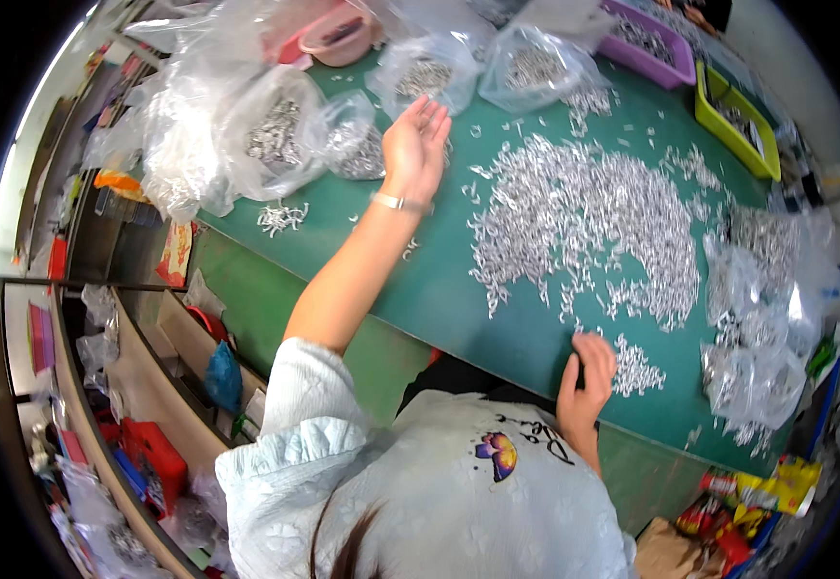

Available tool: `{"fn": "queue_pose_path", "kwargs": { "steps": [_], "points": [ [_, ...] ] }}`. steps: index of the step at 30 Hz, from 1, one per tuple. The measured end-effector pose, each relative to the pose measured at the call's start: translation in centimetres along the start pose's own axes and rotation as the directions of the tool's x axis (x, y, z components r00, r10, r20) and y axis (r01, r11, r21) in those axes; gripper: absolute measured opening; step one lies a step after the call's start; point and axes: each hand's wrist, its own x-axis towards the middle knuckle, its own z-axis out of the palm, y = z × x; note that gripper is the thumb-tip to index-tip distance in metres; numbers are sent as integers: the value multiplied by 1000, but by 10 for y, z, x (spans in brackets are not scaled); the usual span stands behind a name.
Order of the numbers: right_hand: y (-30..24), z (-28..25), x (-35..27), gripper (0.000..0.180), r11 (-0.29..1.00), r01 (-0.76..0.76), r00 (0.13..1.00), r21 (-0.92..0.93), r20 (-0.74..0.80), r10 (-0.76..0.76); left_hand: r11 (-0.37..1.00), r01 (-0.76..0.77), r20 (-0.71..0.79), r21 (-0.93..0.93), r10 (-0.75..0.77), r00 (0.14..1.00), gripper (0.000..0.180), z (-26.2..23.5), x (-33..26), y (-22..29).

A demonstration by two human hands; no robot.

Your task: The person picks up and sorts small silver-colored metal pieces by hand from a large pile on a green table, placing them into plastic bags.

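My left hand point(417, 152) reaches to the far side of the green table, a bracelet on its wrist. Its fingers are stretched out beside a clear plastic bag point(354, 145) of small silvery metal parts; I see nothing held in it. Close to the near table edge, my right hand point(591, 378) has its fingers curled toward the thumb. Whatever is between its fingertips is too small to make out. It lies next to a small heap of silvery metal parts point(638, 369). Beyond spreads a large pile of the same curved parts point(574, 217).
Open bags of parts point(275, 130) line the far left side, by a pink basin point(338, 39). Purple point(647, 43) and yellow-green trays point(738, 125) stand at the far right. More filled bags point(757, 309) sit at the right edge. Shelving point(164, 357) is on the left.
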Motion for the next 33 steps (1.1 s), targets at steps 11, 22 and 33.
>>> {"fn": "queue_pose_path", "kwargs": {
  "steps": [11, 22, 33],
  "points": [
    [2, 6, 24, 48, 907, 130, 931, -401, 364, 28, -109, -863, 831, 493, -234, 504, 40, -54, -171, -74],
    [-7, -7, 16, 56, 941, 207, 835, -269, 549, -27, -417, -783, 749, 463, -288, 596, 54, -67, -188, -76],
    [-2, -34, -3, 57, 951, 61, 880, -303, 467, 92, -37, -854, 783, 518, -382, 492, 57, -56, -217, -88]
  ]
}}
